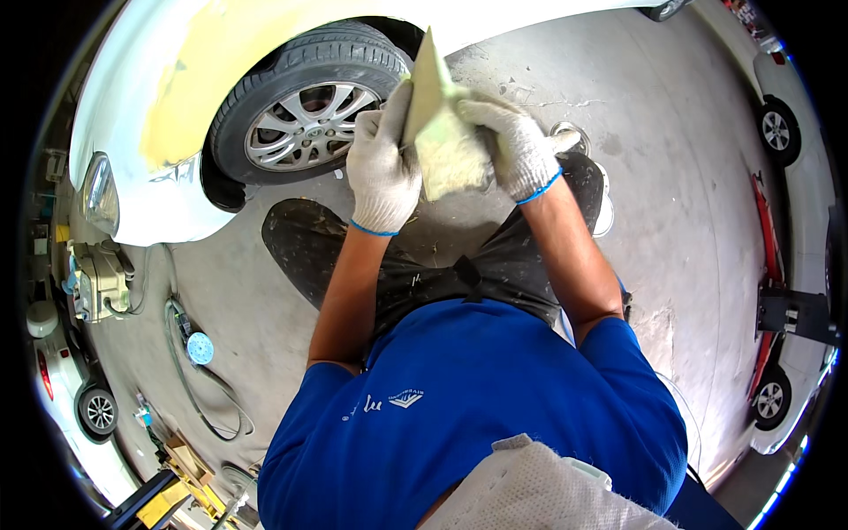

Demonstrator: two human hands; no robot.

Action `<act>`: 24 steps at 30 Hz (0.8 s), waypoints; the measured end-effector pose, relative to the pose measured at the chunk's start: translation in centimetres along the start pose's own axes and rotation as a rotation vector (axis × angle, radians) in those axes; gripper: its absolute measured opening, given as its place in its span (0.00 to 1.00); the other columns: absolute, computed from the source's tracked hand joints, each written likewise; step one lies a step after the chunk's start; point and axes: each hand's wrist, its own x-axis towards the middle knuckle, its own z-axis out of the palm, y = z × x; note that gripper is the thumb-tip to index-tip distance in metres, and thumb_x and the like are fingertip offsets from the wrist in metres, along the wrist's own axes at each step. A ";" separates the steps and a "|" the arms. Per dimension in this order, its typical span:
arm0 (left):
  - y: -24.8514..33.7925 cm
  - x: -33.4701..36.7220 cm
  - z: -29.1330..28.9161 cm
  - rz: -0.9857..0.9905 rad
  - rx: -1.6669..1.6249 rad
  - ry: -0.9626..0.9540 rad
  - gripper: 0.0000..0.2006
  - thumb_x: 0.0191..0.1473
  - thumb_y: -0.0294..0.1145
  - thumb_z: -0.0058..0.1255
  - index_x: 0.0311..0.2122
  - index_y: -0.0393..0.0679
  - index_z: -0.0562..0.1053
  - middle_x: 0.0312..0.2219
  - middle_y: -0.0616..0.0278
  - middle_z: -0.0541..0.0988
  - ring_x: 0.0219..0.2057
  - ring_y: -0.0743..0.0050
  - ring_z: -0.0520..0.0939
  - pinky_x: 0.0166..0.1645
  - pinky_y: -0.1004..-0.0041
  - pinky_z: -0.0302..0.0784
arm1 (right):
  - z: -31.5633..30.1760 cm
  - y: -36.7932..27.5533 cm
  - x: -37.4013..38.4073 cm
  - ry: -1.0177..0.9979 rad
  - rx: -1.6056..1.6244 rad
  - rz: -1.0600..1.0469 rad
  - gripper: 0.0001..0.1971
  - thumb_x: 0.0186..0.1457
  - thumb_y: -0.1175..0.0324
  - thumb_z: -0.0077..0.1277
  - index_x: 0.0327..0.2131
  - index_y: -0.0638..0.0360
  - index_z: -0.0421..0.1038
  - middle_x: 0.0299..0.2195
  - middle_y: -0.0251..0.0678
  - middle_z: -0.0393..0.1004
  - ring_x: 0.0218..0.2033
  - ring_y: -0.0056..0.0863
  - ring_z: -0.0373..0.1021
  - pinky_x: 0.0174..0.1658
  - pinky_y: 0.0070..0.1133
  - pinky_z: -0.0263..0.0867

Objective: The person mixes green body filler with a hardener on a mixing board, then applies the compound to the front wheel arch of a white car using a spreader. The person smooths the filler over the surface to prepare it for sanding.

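Note:
Both my hands wear white knit gloves with blue cuffs and are raised in front of the wheel. They hold a bent, pale yellow-green sheet (pixel 452 159) that looks like dusty sandpaper; its exact kind is unclear. One flap stands up to a point, and the lower part looks rough and powdery. My left hand (pixel 386 163) is closed on the sheet's left edge, thumb up along the flap. My right hand (pixel 517 141) pinches the right side, a little blurred by motion. Just beyond is a white car fender (pixel 208 79) with a broad yellow filler patch.
The car's wheel (pixel 309 124) stands close ahead on the left. On the concrete floor (pixel 265 327) at left lie a sander with a blue round pad (pixel 200 348) and its hose (pixel 181 327). A beige machine (pixel 102 281) stands beyond. Other cars (pixel 808 177) line the sides.

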 end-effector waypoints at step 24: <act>1.3 -1.7 -4.0 -0.436 -0.327 -0.396 0.18 0.53 0.35 0.61 0.46 0.36 0.74 0.28 0.63 0.78 0.26 0.81 0.76 0.34 0.75 0.74 | -0.6 -4.5 0.5 -0.217 -1.175 -0.941 0.12 0.56 0.79 0.48 0.42 0.63 0.79 0.39 0.39 0.80 0.39 0.36 0.77 0.45 0.28 0.72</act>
